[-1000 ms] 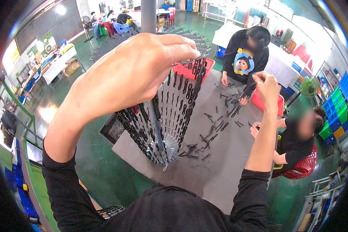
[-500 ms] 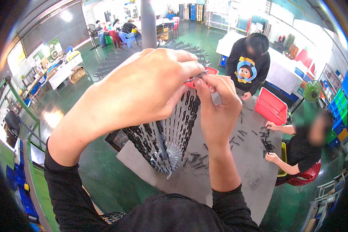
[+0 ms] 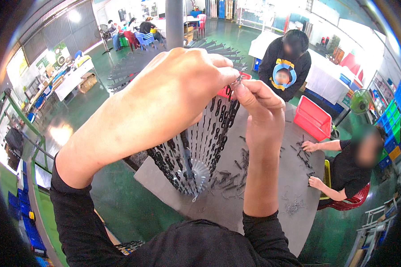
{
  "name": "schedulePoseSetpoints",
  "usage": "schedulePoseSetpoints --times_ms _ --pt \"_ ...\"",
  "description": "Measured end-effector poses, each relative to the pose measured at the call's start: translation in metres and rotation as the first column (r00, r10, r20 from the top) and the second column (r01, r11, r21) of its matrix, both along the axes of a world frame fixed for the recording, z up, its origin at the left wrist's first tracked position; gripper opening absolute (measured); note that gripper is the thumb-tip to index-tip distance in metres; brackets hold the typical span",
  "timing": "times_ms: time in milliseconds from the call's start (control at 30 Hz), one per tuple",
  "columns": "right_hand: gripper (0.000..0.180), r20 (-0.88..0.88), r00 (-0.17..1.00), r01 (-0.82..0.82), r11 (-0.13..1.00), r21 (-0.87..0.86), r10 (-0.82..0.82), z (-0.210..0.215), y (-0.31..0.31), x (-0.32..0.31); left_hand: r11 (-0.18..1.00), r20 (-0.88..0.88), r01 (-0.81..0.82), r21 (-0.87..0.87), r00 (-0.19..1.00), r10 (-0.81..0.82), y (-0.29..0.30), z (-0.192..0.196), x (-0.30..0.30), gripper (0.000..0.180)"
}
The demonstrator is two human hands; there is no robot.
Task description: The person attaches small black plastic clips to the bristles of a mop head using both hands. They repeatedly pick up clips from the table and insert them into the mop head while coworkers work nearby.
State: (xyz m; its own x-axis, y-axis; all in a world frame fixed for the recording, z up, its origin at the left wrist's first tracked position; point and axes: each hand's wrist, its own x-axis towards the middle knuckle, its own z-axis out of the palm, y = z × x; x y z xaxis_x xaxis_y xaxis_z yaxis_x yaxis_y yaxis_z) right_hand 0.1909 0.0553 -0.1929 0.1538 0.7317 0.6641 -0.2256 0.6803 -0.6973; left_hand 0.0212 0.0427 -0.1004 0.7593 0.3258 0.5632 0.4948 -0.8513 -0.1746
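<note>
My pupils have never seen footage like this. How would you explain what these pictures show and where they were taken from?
No machine here: these are a person's bare hands. Each picture comes from a wide fisheye camera worn on the head, looking down, so straight edges bend near the rim.

The right hand seems to pinch a small dark piece, with the left hand's fingertips close against it; the exact grip is hard to see. Below them hang black chain-like strands around a grey pole.

On the grey table lie loose black pieces, a pale tangle of small parts and a red basket. Two other people work nearby.
</note>
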Motion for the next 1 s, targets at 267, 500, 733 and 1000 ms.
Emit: schedulePoseSetpoints --times_ms 267,500,733,1000 --pt "0.010 -0.024 0.968 -0.251 0.968 -0.011 0.251 -0.004 0.004 0.018 0.995 -0.007 0.091 0.042 0.996 -0.090 0.005 -0.001 0.002 0.040" --pt "0.016 -0.119 0.934 -0.342 0.939 -0.026 0.337 -0.010 0.005 0.027 0.996 -0.031 0.042 0.084 0.999 -0.040 0.008 -0.004 -0.003 0.041" --pt "0.014 0.146 0.989 0.014 0.986 -0.166 0.010 -0.019 0.004 0.045 0.996 0.010 0.037 0.075 0.999 -0.038 0.010 -0.002 -0.012 0.044" --pt "0.011 0.138 0.876 0.455 0.887 0.081 -0.462 0.004 0.003 -0.002 0.996 -0.050 -0.072 -0.060 0.996 0.070 0.001 0.008 -0.005 0.045"
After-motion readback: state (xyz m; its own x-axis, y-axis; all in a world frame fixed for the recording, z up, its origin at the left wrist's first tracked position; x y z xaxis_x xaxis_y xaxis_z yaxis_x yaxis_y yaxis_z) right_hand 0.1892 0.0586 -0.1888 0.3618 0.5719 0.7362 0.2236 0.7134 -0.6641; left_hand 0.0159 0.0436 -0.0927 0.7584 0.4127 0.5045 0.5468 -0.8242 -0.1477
